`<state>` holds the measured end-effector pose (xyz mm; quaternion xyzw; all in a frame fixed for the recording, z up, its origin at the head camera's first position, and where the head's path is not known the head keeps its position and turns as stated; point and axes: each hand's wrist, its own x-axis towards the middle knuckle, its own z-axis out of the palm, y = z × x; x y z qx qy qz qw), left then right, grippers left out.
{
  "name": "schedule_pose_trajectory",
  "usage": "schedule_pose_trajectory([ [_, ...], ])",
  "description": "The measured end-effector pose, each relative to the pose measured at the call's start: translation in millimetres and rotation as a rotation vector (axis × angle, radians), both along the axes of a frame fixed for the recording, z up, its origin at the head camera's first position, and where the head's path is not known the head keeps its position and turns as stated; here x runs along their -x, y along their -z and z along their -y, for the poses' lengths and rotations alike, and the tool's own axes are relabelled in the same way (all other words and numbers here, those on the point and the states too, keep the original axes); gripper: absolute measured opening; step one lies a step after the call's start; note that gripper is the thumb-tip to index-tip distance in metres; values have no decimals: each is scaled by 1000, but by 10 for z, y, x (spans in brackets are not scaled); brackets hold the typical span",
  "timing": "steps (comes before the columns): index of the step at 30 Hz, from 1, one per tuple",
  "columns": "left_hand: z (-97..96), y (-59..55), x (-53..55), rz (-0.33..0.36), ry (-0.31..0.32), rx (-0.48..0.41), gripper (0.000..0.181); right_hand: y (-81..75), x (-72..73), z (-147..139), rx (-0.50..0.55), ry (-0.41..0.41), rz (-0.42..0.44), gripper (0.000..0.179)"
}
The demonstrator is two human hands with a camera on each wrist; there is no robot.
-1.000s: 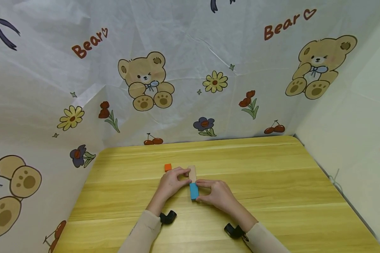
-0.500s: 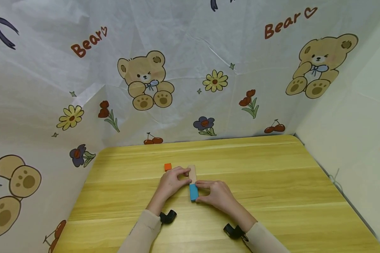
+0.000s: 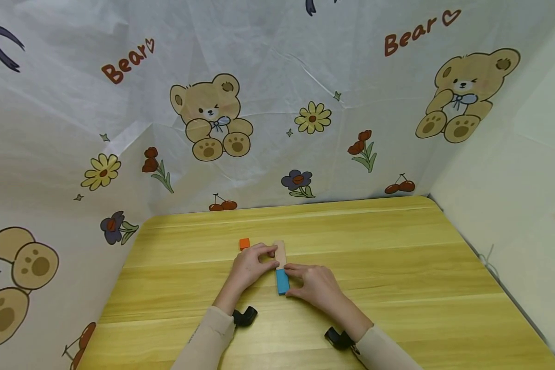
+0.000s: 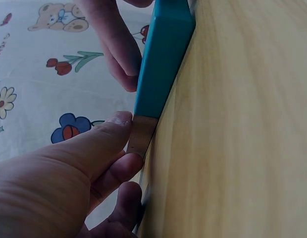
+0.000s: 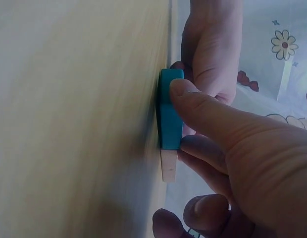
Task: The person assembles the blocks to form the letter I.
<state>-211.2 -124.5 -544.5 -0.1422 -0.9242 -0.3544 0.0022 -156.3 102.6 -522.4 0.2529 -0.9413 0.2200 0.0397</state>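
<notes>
On the table a blue rectangular block [image 3: 282,282] lies end to end with a natural wooden block [image 3: 280,255], forming one line. My right hand [image 3: 321,285] holds the blue block from the right, thumb by its near end and index finger by its far end. From the left, my left hand [image 3: 250,266] grips the wooden block with thumb and index finger against its side. In the left wrist view, the blue block [image 4: 163,59] meets the wooden block [image 4: 141,135]. Part of the wooden block is hidden by fingers. A small orange cube [image 3: 244,243] sits just beyond my left hand.
The wood-grain table [image 3: 398,267] has a back edge along a white cloth [image 3: 268,46] printed with bears and flowers. A pale wall [image 3: 513,195] stands to the right. Black wrist cameras [image 3: 245,317] are worn on both wrists.
The blue block has shifted slightly toward me and settled, showing a little more of the wooden block. Both hands keep nearly the same place; the head view tilts slightly.
</notes>
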Motion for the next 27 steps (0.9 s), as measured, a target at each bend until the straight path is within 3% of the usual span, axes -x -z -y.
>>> schedule_pose_trajectory([
  [6,-7,-9,-2,-4,3,1,40,21,-2,-8,-38,-16,-44,62],
  [27,-9,-16,1,0,11,10,42,21,-9,11,-91,-17,-61,63],
])
